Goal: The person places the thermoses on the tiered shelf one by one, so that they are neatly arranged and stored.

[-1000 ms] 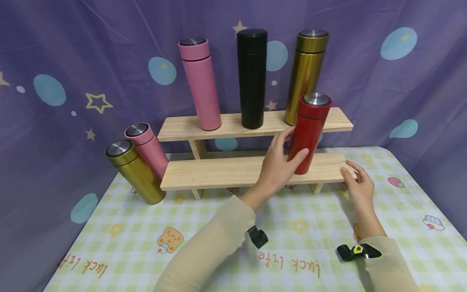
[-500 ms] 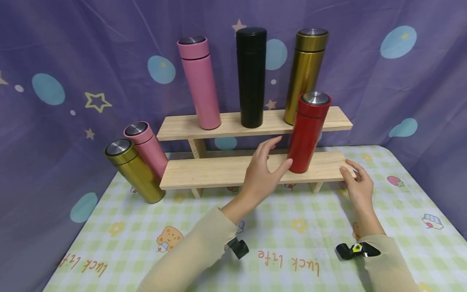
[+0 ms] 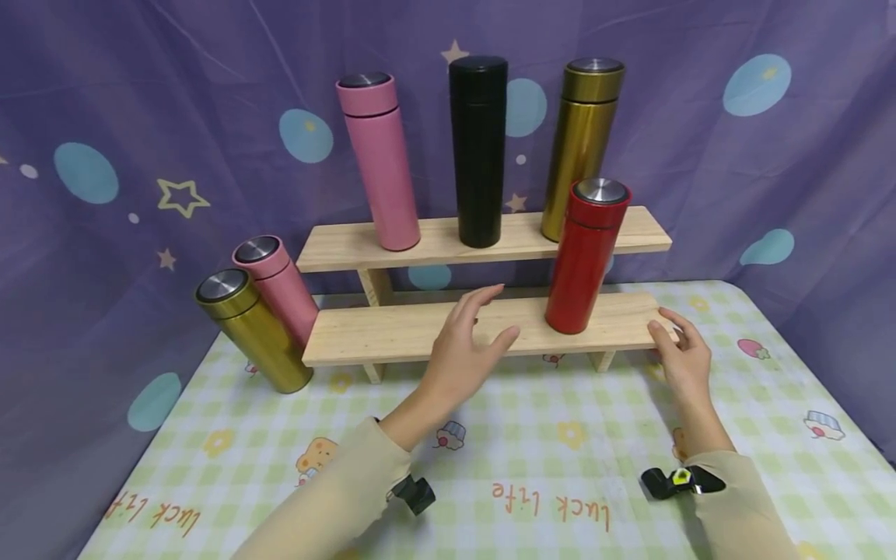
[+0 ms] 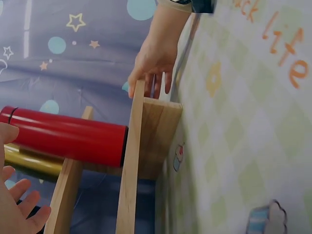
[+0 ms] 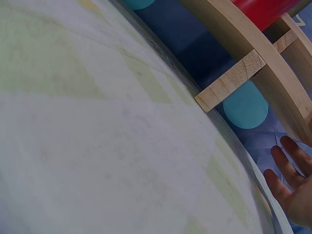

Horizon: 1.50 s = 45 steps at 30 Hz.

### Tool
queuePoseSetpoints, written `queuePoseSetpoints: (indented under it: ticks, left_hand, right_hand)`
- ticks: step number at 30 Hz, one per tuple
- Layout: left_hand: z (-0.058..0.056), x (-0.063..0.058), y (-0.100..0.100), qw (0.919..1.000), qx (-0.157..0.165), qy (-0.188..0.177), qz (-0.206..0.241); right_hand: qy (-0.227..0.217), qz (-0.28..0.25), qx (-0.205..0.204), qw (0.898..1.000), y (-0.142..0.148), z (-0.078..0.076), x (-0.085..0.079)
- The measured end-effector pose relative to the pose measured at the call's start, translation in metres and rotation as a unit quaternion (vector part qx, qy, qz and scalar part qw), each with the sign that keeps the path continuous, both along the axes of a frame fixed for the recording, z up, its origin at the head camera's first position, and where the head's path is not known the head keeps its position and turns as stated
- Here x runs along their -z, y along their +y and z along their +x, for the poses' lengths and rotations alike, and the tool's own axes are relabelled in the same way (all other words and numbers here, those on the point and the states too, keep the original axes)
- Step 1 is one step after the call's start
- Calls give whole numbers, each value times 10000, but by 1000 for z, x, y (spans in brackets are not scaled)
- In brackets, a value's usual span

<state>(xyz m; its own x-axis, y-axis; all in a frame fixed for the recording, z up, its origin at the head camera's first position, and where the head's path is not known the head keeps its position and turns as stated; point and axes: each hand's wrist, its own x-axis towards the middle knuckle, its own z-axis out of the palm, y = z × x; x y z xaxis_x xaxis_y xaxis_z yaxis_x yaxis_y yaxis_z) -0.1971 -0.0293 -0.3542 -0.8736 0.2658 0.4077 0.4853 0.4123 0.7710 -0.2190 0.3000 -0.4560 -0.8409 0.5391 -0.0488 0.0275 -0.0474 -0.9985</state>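
A red thermos [image 3: 586,260] with a silver-topped lid stands upright on the lower board of a two-tier wooden shelf [image 3: 378,330]. To its left, my left hand [image 3: 455,358] is spread with thumb and fingers apart, holding nothing, in front of the lower board. Its fingers [image 4: 31,209] also show at the lower left of the left wrist view. My right hand [image 3: 686,365] grips the right end of the lower board, thumb on top. In the right wrist view several of its fingers [image 5: 287,168] reach below the board.
The upper tier bears a tall pink thermos [image 3: 381,167], a black one [image 3: 479,155] and a gold one [image 3: 584,132]. Left of the shelf, a shorter gold thermos [image 3: 262,334] and pink thermos [image 3: 280,284] stand on the checked tablecloth [image 3: 532,435]. A purple curtain [image 3: 224,101] hangs behind.
My left hand has let go of the red thermos and moved left and toward me. The thermos stays in place on the lower board, and my right hand keeps its spot.
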Motion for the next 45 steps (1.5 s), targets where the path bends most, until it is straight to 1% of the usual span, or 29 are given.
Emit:
queuePoseSetpoints:
  ticks: [2, 8, 11, 19, 22, 27, 32, 38, 45]
  left_hand:
    - [1, 2, -6, 10000, -20, -25, 3]
    - [7, 6, -23, 9994, 97, -149, 301]
    - [11, 7, -31, 9992, 87, -179, 343]
    - [14, 15, -59, 9996, -206, -179, 37]
    - [16, 16, -69, 9994, -275, -199, -1]
    - [19, 19, -86, 9993, -366, -62, -49]
    - [21, 23, -105, 9989, -457, -31, -101]
    - [29, 26, -127, 9975, -697, -76, -98]
    - [39, 29, -144, 9952, -966, -115, -54]
  right_hand:
    - [5, -1, -4, 10000, 0, 0, 0]
    - [-55, -1, -51, 10000, 0, 1, -1]
    - [-65, 0, -55, 10000, 0, 0, -1]
    - [-1, 10, -53, 10000, 1, -1, 0]
    - [-30, -16, -11, 10000, 1, -1, 1]
    - [-115, 83, 16, 9999, 1, -1, 1]
    - [-116, 152, -8, 9998, 2, -1, 1]
    - [-129, 192, -54, 9997, 1, 0, -1]
    - [-104, 120, -51, 9999, 1, 0, 0]
